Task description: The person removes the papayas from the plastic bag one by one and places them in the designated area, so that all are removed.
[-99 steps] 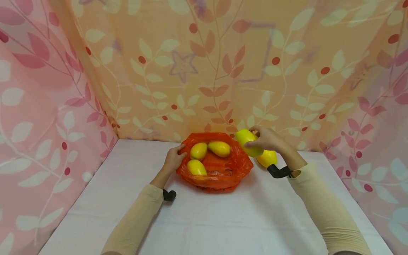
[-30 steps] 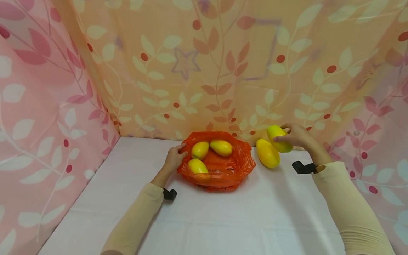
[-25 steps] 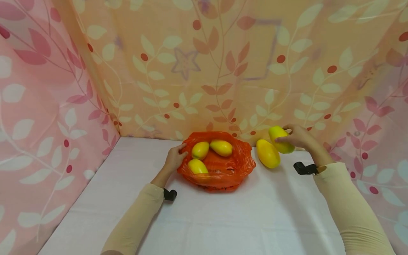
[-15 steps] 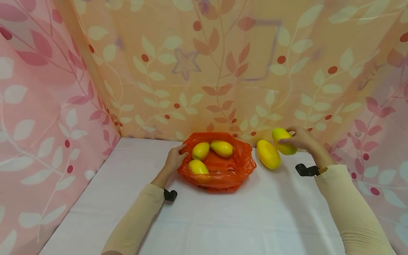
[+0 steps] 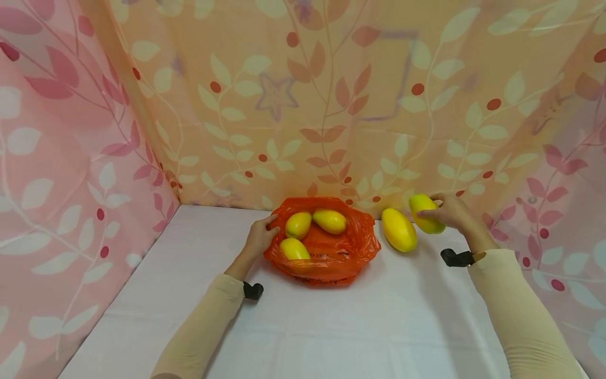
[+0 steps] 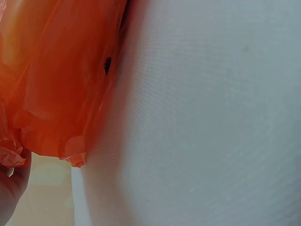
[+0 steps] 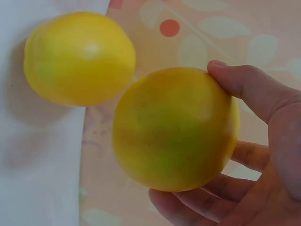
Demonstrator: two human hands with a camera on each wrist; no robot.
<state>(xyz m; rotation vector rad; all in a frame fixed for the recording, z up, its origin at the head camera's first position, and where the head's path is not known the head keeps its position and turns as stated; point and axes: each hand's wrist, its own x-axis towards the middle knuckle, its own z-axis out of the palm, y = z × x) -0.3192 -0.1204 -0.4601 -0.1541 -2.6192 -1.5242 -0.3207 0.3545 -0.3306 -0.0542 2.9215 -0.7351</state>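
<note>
An orange-red plastic bag (image 5: 331,271) sits with its mouth spread wide, and inside lie three yellow mangoes, one of them at the back (image 5: 329,221). My left hand (image 5: 258,237) pinches the bag's left rim; in the left wrist view only part of that hand (image 6: 10,188) shows at the bag's crumpled edge. Over at the right, my right hand (image 5: 450,211) holds a yellow-green mango (image 5: 426,215) between thumb and fingers, raised near the back curtain. Another yellow mango (image 5: 399,230) rests on the table between the bag and the held one. The right wrist view shows the held mango (image 7: 176,129) end-on.
A white-covered table (image 5: 303,331) runs under everything. Behind it hangs an orange leaf-patterned curtain (image 5: 236,116), with pink patterned curtains at the left (image 5: 57,173) and right. Black mounts (image 5: 253,290) are strapped at both wrists.
My right hand has carried its mango from above the bag's right edge out to the right, then slightly lower. The table mango is fully uncovered now. My left hand stays at the rim.
</note>
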